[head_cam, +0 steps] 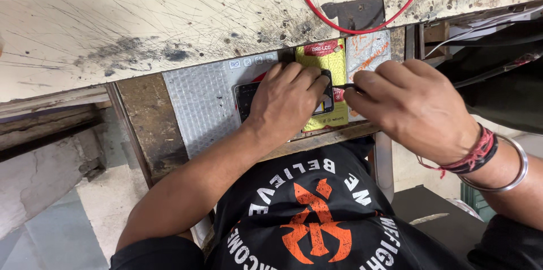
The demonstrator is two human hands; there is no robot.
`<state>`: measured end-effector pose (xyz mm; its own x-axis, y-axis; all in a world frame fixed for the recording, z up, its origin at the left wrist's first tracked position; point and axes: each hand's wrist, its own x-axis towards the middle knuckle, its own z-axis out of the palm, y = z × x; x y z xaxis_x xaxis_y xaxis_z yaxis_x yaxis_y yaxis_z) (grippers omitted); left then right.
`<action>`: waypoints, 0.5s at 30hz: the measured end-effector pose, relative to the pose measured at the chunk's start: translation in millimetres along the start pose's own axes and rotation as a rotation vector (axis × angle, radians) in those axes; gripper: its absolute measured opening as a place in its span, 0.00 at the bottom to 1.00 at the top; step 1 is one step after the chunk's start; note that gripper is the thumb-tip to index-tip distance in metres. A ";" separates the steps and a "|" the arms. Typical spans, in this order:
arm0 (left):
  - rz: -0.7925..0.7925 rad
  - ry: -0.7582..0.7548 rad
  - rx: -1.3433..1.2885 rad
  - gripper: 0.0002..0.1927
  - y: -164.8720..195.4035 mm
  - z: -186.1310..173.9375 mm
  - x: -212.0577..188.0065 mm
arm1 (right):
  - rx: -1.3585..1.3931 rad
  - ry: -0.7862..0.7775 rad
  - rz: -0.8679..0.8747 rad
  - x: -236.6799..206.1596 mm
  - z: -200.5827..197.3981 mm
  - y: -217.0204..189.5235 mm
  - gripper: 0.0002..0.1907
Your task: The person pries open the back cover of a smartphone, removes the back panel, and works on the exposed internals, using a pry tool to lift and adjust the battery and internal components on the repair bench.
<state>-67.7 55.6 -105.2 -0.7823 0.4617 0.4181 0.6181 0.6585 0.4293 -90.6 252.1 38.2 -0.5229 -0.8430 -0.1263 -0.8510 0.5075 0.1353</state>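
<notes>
Left hand [285,100] lies palm-down, fingers curled over a dark phone [247,100], pinning it on the open drawer [198,106] under the counter [113,15]. Right hand [410,106] pinches a thin black tool [346,85] at the phone's edge, wrist bent inward. Risk: tool slips, gouging phone or left fingertips.

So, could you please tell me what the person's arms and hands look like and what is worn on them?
Both hands are bare, with no gloves. The left hand and its forearm carry nothing, and a short black sleeve ends near the elbow. The right hand has at its wrist a bundle of red and black threads and a plain silver metal bangle.
</notes>
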 end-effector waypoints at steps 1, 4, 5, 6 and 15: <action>0.008 0.025 0.012 0.13 0.4 -0.4 0.9 | 0.017 0.026 0.030 -3.2 1.2 0.3 0.18; 0.008 -0.080 0.036 0.06 3.2 0.0 7.0 | 0.053 0.045 0.170 -15.9 4.6 -0.3 0.19; 0.022 -0.075 0.064 0.04 5.5 0.8 9.8 | 0.060 0.048 0.205 -19.8 6.6 -0.5 0.19; 0.037 -0.071 0.092 0.02 8.1 1.7 12.8 | 0.068 0.052 0.240 -23.7 8.8 -1.0 0.19; 0.229 -0.163 0.410 0.04 26.9 5.6 30.5 | 0.202 0.134 0.428 -59.2 24.7 -2.1 0.14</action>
<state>-75.4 90.7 -85.4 -0.6519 0.6874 0.3201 0.7200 0.6936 -0.0231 -59.1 305.3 21.1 -0.8278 -0.5603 0.0279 -0.5610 0.8264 -0.0476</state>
